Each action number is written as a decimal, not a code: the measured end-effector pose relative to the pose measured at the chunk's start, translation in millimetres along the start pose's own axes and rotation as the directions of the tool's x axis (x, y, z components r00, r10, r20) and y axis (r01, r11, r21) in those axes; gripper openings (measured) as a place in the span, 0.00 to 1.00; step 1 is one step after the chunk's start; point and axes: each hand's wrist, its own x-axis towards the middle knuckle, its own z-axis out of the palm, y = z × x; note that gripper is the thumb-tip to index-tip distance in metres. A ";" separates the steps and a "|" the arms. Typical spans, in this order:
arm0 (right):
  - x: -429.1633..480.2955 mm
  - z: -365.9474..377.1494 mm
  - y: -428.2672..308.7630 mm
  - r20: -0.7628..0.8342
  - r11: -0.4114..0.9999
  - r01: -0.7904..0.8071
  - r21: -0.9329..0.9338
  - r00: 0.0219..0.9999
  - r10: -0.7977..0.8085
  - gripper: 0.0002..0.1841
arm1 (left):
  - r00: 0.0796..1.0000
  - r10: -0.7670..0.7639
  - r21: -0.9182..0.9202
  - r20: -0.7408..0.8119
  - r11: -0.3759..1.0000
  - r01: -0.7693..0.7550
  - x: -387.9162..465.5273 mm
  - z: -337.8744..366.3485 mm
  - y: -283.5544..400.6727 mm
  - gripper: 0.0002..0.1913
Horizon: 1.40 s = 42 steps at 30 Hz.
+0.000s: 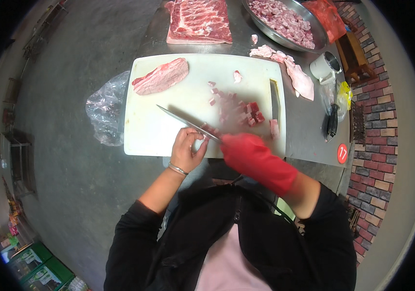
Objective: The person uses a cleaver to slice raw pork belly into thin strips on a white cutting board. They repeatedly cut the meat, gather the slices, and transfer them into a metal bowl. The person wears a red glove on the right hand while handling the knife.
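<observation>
My right hand (245, 154), in a red rubber glove and blurred, grips a long knife (182, 119) whose blade points up and left across the white cutting board (149, 123). Bare and curled, my left hand (187, 147) has its fingertips on a small bit of meat (205, 138) at the near side of the blade. More cut meat (210, 128) shows just beyond the blade, partly hidden. Meat cubes (254, 108) lie right of centre, some blurred. A slab of fatty meat (162, 77) rests at the board's upper left, and a short strip (274, 129) sits near the handle slot.
Beyond the board are a large pork slab (200, 23) and a steel bowl (284, 40) of diced meat. Fat trimmings (298, 78), a metal cup (324, 66) and a black-handled tool (332, 122) stand right on the steel table (298, 138). A plastic bag (107, 107) hangs at the left edge.
</observation>
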 end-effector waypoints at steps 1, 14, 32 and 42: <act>15.4 7.4 -4.2 -0.008 0.999 0.041 0.026 0.999 -0.041 0.07 | 0.999 0.036 0.005 0.024 0.999 -0.037 -0.2 -0.5 0.9 0.16; -17.2 -31.9 39.7 -0.434 0.984 -0.016 0.175 0.896 0.091 0.10 | 0.845 -0.535 -0.531 0.015 0.712 0.460 48.3 26.4 6.3 0.16; -65.3 5.3 47.7 -0.399 0.785 0.249 -0.566 0.751 -0.526 0.13 | 0.637 0.163 -0.071 0.753 0.983 -0.168 161.8 37.8 66.3 0.14; -71.1 9.9 30.1 -0.295 0.969 0.199 -0.145 0.927 -0.234 0.06 | 0.309 0.336 -0.074 0.890 0.774 -0.629 157.4 141.6 91.2 0.13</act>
